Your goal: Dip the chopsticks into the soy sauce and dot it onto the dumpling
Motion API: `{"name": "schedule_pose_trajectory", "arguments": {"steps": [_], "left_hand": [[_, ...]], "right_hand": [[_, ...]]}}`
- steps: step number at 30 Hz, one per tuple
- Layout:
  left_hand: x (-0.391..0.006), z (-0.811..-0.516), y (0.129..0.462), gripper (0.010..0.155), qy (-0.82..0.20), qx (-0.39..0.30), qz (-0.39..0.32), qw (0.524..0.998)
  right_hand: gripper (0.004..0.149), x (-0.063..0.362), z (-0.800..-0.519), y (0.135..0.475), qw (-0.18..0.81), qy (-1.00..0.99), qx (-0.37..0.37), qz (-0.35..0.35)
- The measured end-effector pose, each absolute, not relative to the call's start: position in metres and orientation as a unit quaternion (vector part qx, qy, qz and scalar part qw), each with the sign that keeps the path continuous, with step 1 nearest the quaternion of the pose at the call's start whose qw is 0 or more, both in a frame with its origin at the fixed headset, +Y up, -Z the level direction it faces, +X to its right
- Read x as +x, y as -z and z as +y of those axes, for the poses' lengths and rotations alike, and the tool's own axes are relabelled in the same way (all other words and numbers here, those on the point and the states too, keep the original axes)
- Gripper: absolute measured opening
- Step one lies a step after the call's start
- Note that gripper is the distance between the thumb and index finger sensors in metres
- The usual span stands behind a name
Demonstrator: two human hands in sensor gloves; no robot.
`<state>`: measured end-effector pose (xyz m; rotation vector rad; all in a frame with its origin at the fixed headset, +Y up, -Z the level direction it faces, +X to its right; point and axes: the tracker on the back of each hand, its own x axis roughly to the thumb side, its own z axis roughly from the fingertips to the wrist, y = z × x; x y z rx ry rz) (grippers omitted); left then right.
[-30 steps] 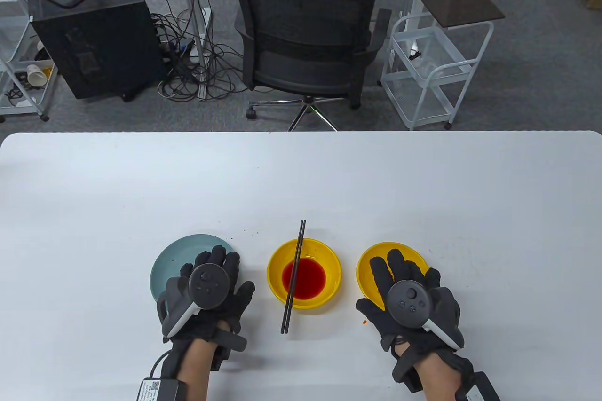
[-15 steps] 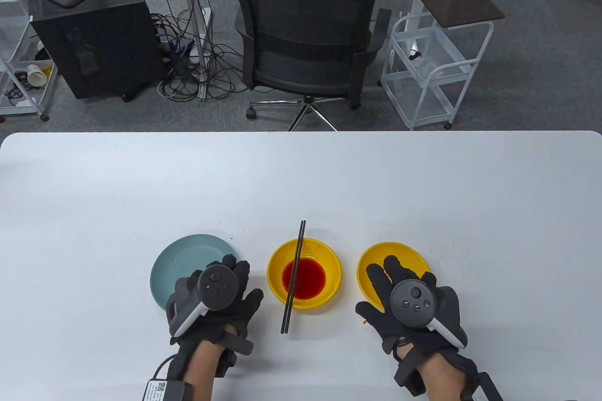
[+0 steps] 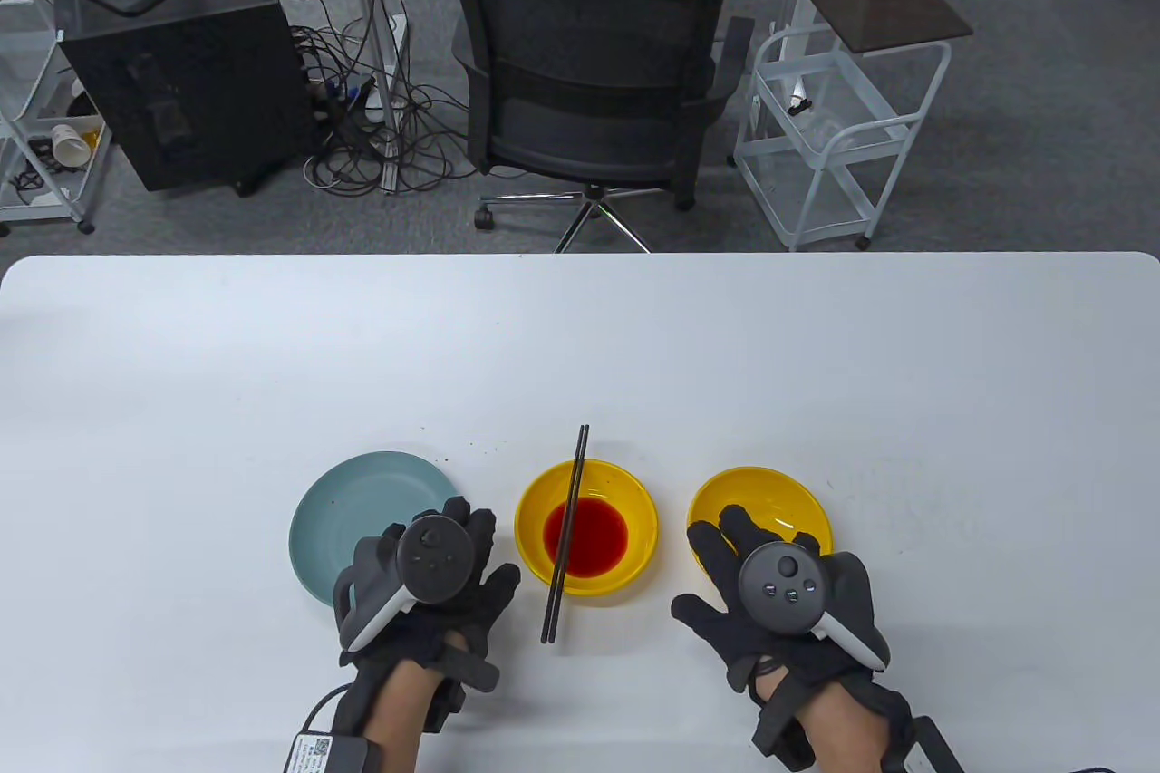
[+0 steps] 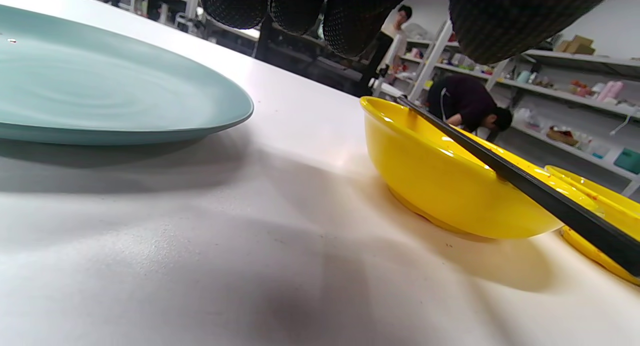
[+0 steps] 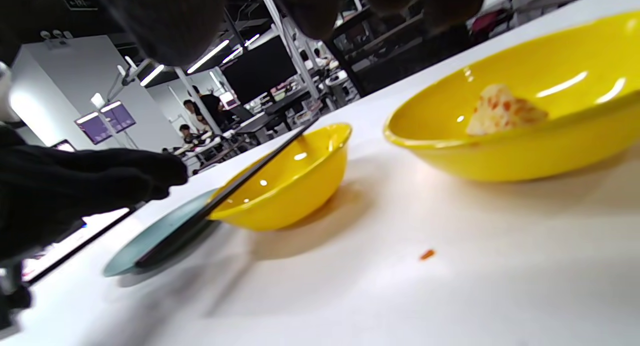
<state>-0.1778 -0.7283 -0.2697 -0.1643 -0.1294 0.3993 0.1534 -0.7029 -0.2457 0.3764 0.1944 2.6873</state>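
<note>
Chopsticks (image 3: 566, 532) lie untouched across the middle sauce bowl (image 3: 634, 528), long axis running near to far, near ends resting on the bench (image 3: 580, 338) between both hands. Left hand (image 3: 426, 578), fingers spread and holding nothing, sits nearer those ends than the equally empty right hand (image 3: 770, 583), which hovers over the dumpling (image 5: 502, 116) bowl (image 3: 807, 497).

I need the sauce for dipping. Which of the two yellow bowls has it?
The middle bowl: it holds the red sauce, and the chopsticks lie across it. The right bowl holds the dumpling instead.
</note>
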Motion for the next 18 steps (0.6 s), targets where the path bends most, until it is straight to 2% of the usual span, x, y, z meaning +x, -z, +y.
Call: {"name": "schedule_pose_trajectory", "arguments": {"steps": [18], "left_hand": [[-0.1794,-0.7255,0.2689,0.076,-0.21,-0.066,-0.063,0.973]], "right_hand": [[0.079,0.1562,-0.701,0.2455,0.229,-0.961,0.14,0.06]]}}
